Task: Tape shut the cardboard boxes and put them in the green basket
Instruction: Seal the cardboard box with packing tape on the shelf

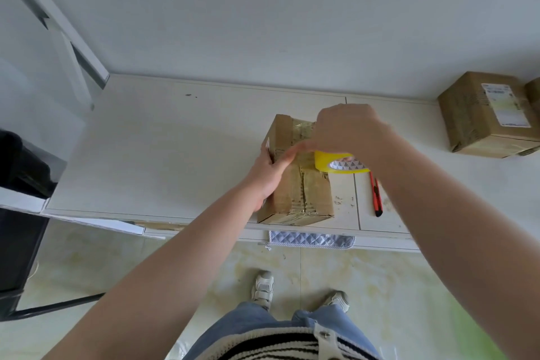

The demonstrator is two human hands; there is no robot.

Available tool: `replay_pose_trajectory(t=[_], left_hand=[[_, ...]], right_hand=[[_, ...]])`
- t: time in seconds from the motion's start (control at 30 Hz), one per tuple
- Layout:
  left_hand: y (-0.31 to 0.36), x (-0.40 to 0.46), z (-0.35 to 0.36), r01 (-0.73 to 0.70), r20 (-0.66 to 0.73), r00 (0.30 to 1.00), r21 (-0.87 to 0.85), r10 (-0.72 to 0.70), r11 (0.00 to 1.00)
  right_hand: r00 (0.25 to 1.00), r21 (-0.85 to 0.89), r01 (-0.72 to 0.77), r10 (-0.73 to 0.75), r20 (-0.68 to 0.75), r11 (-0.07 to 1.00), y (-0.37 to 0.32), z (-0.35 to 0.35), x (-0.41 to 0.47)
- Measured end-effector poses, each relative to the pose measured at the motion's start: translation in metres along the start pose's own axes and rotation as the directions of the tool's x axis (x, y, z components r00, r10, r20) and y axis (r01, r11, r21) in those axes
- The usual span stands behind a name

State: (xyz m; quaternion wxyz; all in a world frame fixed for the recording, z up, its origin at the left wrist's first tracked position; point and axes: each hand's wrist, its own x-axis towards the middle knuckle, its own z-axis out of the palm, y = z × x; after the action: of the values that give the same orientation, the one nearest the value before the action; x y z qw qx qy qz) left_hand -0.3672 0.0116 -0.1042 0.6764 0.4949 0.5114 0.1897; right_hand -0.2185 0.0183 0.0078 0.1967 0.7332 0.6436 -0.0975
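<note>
Head view: I had my right hand gripping the tape roll over the box, left hand steadying it flat-fingered; taping half done, basket unseen.

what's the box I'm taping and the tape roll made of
Box: brown corrugated cardboard, matte, with fluted ridges showing along the top seam and glossy clear tape strips over it. Tape roll: glossy yellow, probably plastic film, wound on a printed core, likely cardboard.

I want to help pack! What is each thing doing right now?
left hand: steadies the box's left side.
right hand: holds the tape roll.
tape roll: over the box top.
box: flaps closed, on table.
box with label: closed, aside.
box cutter: lying untouched.
</note>
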Motion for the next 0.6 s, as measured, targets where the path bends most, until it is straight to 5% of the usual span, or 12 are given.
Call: replay_pose_trajectory(t=[0.13,0.47,0.6], left_hand=[[-0.006,0.002,-0.018,-0.005,0.025,1.0,-0.042,0.006,0.999],[0.0,0.006,-0.021,0.03,0.015,0.999,-0.129,-0.028,0.991],[-0.001,0.006,-0.023,0.051,-0.004,0.999,-0.157,-0.052,0.986]], right_hand=[[0.995,0.227,0.073,-0.056,-0.077,0.971,0.019,-0.004,-0.002],[1.0,0.197,0.028,-0.026,-0.016,0.98,0.008,-0.008,-0.001],[0.998,0.039,-0.019,0.017,0.064,0.999,0.018,0.001,0.003]])
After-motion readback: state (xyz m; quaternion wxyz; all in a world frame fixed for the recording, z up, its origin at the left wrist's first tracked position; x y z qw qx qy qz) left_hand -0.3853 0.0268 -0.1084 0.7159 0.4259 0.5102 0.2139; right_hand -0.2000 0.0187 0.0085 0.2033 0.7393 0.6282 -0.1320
